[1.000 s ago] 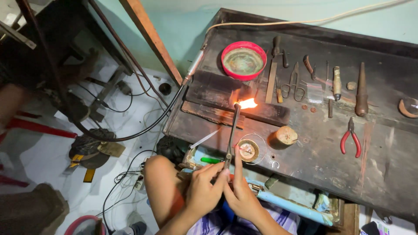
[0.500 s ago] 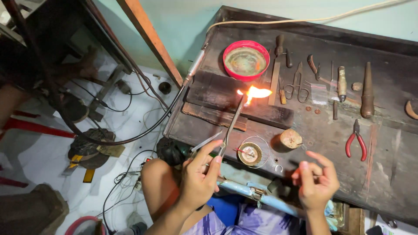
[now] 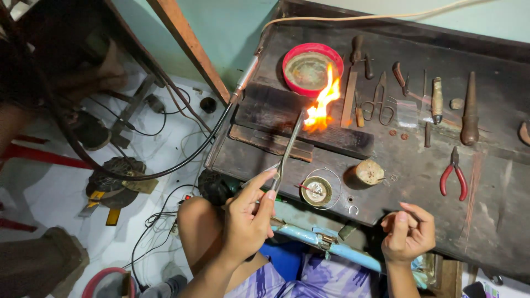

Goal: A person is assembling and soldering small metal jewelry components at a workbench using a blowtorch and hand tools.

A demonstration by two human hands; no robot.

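My left hand (image 3: 248, 221) grips the near end of a thin metal torch (image 3: 288, 149) that slants up over the dark workbench (image 3: 497, 221). A tall orange flame (image 3: 323, 105) burns at its tip, above a black charred block (image 3: 287, 118) and just below a red bowl (image 3: 312, 69). My right hand (image 3: 408, 232) hovers at the bench's front edge with its fingers loosely curled and nothing visible in them. A small round tin (image 3: 316, 190) and a short wooden stub (image 3: 369, 172) lie between the two hands.
Red-handled pliers (image 3: 454, 176), scissors (image 3: 378, 102), a file (image 3: 349, 96) and a tapered wooden mandrel (image 3: 469, 110) lie on the bench's right half. A black hose (image 3: 165, 168) runs off its left edge to the cluttered floor. A blue frame edge (image 3: 309, 236) sits under the bench front.
My right hand has let go of the torch and moved right. The flame has grown taller and the torch tip has swung up toward the red bowl.
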